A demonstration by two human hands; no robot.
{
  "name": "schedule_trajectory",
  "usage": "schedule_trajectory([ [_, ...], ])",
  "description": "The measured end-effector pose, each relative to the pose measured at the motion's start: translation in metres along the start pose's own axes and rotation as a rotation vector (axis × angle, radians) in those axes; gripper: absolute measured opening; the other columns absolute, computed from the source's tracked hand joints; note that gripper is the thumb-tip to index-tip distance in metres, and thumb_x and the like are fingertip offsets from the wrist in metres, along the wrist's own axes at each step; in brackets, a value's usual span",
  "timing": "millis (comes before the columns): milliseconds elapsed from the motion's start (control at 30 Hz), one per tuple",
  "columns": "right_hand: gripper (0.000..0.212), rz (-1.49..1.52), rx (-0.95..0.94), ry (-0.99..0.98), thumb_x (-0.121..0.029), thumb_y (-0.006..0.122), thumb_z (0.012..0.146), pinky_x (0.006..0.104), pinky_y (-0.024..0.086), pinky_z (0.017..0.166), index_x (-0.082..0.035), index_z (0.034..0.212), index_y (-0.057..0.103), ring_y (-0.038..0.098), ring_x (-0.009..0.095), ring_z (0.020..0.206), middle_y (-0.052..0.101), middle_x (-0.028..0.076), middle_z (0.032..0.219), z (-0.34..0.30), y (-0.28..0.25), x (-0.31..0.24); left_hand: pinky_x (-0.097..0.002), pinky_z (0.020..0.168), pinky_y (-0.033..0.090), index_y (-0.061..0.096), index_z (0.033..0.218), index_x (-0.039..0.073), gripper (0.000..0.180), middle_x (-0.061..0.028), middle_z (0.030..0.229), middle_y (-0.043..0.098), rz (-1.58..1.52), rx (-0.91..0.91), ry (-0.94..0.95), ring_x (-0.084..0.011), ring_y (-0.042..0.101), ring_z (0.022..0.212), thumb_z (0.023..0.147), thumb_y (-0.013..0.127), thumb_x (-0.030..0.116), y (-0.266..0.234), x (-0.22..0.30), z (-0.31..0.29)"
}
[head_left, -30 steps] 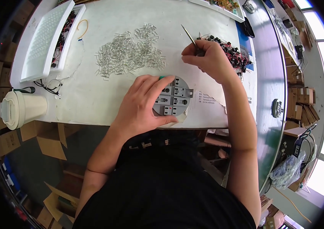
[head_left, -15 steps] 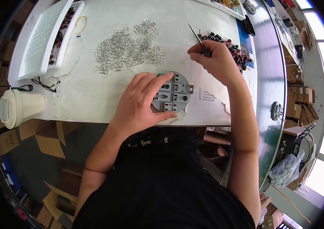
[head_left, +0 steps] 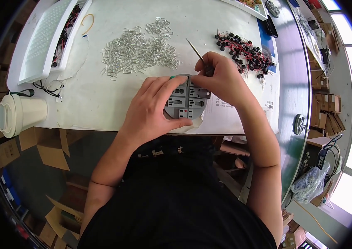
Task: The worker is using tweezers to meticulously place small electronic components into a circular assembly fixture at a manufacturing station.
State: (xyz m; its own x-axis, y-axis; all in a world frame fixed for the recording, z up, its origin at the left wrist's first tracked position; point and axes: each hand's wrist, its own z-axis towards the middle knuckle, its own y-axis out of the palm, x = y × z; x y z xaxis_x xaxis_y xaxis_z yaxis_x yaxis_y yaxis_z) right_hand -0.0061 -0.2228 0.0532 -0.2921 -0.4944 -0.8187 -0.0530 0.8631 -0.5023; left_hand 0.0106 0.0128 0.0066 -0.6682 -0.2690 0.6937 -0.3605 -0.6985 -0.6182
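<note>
Curves the left hand [head_left: 152,98] around the left side of a round grey fixture [head_left: 187,103], with thumb along the lower edge and fingertips at the top, in a wide grip spread to the breadth of the piece. Lies, as to that fixture, on the bench [head_left: 86,110], slightly above and right of the frame's centre. Holds with the right hand [head_left: 221,79], in a closed grip on the dark handle, a slim tool [head_left: 196,51] slanting its metal shaft toward the upper left. Has the right thumb close at the fixture's upper right part; cannot tell about any small part pinched there.

Shows, above the left hand, a loose heap of U-shaped pins [head_left: 136,54]; in the upper right, beyond the right hand, a cluster of black parts with red wires [head_left: 244,52]. Includes at upper left a white tray [head_left: 67,54] and a loop of yellow wire [head_left: 89,21], and below these, at the left, eyeglasses [head_left: 53,88] beside a cream lidded container [head_left: 30,113].
</note>
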Motion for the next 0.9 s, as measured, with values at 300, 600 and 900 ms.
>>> schedule_trajectory([
  [300,0.025,-0.069,-0.046,0.055,-0.02,0.083,0.094,0.0249,0.05,0.065,0.001,0.092,0.069,0.06,0.006,0.071,0.067,0.001,0.076,-0.001,-0.003,0.0,-0.045,0.104,0.052,0.058,0.146,0.01,0.096,-0.0104,0.132,0.065,-0.002,-0.002,0.007,-0.0343,0.06,0.12,0.063,0.1,0.034,-0.001,0.0,0.001],
  [600,0.03,-0.048,0.009,-0.029,-0.027,0.081,0.096,0.0269,0.046,0.059,0.001,0.089,0.07,0.058,0.007,0.067,0.066,0.002,0.074,-0.006,0.007,0.013,-0.0457,0.104,0.052,0.058,0.145,0.009,0.095,-0.0113,0.131,0.066,0.007,-0.023,0.017,-0.0341,0.06,0.121,0.064,0.099,0.036,-0.002,0.0,0.005],
  [900,0.025,0.627,0.02,0.067,-0.025,0.076,0.104,0.0235,0.034,0.049,-0.003,0.097,0.067,0.044,0.003,0.057,0.057,-0.003,0.073,-0.007,-0.009,0.038,-0.0409,0.086,0.058,0.07,0.127,0.004,0.044,-0.0118,0.103,0.074,-0.147,0.22,-0.084,-0.0294,0.07,0.093,0.088,0.086,0.016,-0.005,-0.001,0.016],
])
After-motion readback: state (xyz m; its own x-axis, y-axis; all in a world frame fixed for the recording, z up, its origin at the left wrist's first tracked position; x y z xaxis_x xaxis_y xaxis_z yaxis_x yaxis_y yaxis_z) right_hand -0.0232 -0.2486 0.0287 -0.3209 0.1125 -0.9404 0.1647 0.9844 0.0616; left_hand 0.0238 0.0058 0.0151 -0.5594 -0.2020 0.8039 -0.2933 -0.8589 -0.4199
